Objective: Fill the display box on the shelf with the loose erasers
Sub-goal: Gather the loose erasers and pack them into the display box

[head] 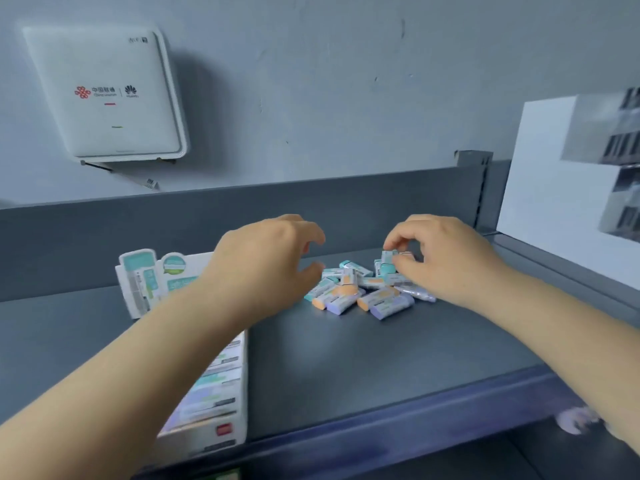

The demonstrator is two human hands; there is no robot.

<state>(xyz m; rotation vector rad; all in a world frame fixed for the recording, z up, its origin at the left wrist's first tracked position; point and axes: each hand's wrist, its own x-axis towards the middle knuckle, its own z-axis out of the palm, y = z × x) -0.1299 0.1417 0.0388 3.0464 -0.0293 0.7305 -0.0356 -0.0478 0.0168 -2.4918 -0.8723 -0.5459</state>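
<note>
Soft even light, blurred wide-angle edges.

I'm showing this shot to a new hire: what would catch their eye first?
Probably the pile of loose erasers mid-shelf, with the right hand pinching a teal eraser at its top. The left hand hovers open beside the pile, above the display box at the shelf's left.

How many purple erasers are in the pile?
2 show clearly: one purple eraser at the pile's front left, another purple eraser at the front right. More may hide under the pile or behind the hands.
</note>
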